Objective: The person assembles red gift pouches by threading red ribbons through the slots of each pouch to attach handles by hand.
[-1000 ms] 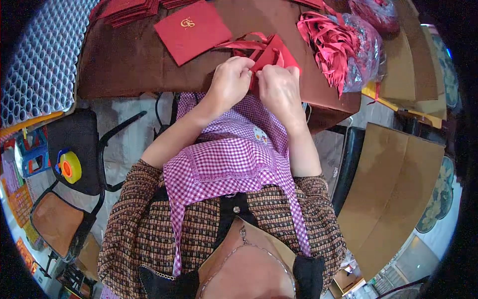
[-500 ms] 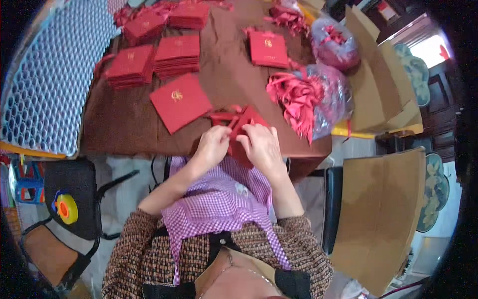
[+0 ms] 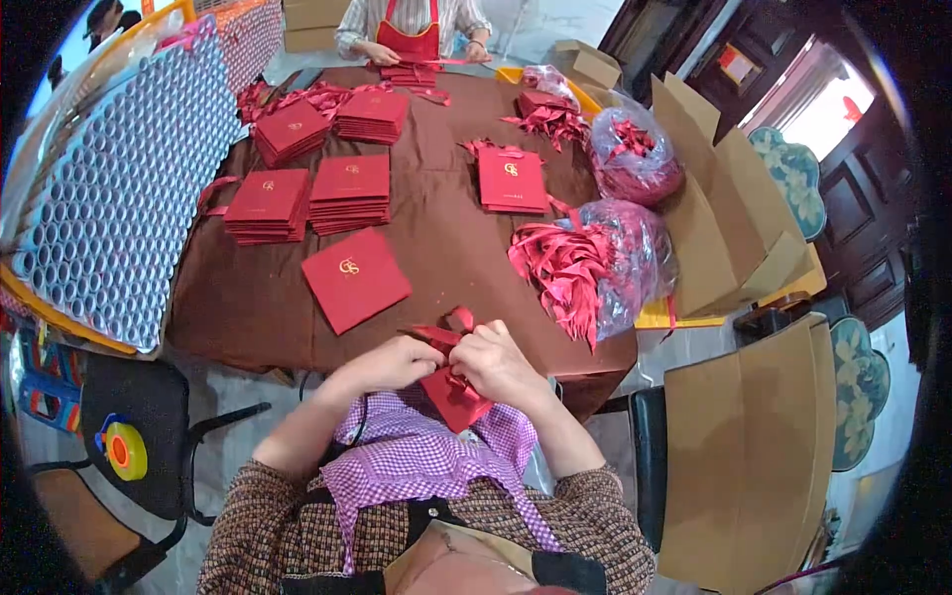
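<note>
At the near table edge, a small red folder (image 3: 456,405) with a red ribbon (image 3: 458,319) hangs over my lap. My left hand (image 3: 399,363) is closed at the folder's left side, its fingertips pinching the ribbon. Closed as well, my right hand (image 3: 493,365) grips the ribbon on the folder's upper part. A loop of ribbon stands up between the hands, and one tail points left. Just beyond my left hand lies a flat red square folder (image 3: 357,281) with a gold emblem. The fingertips partly hide the ribbon's crossing.
Stacks of red folders (image 3: 350,188) fill the table's left side. A ribboned folder (image 3: 512,180) lies right of centre. Loose red ribbons (image 3: 565,263) spill from a plastic bag at right, beside open cardboard boxes (image 3: 729,188). Across the table a person (image 3: 416,35) holds a ribbon.
The view has tilted up, bringing the person across the table into sight. My hands have shifted on the folder, and a ribbon loop now rises between them.
</note>
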Demonstrator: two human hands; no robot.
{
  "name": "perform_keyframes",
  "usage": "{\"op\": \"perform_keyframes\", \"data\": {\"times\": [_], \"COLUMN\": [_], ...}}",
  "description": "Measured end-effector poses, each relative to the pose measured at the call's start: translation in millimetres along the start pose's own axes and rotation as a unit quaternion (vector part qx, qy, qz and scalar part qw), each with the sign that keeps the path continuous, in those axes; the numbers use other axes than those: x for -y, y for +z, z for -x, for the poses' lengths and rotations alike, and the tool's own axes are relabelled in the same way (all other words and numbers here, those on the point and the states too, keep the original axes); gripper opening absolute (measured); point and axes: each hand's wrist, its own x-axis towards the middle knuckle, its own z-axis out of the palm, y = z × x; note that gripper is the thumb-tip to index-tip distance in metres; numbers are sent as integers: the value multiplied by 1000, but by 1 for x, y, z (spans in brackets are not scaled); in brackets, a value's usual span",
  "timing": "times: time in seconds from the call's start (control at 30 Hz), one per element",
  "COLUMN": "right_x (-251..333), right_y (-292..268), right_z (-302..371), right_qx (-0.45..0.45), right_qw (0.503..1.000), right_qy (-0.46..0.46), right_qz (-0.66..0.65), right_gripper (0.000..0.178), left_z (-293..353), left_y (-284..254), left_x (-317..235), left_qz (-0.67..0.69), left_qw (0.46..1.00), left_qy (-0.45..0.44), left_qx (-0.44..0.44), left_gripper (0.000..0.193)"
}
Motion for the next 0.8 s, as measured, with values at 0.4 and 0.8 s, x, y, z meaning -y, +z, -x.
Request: {"op": "perform_keyframes", "data": {"times": [0.4,0.8], "right_x": [8,15], "right_y": [4,-9], "right_z": [-7,1], "right_qx": [1,108], "right_qw": [999,993], "right_qy": [-52,23], "right_qz": [-2,-29], "right_gripper": [9,10], "left_z": [1,12], "left_y": [-8,20], "left_x": [13,-2], "left_qz": [123,-27], "left_qw": [983,999], "left_qy": [-50,32], "left_qx": [123,12], "left_gripper": [12,16]}}
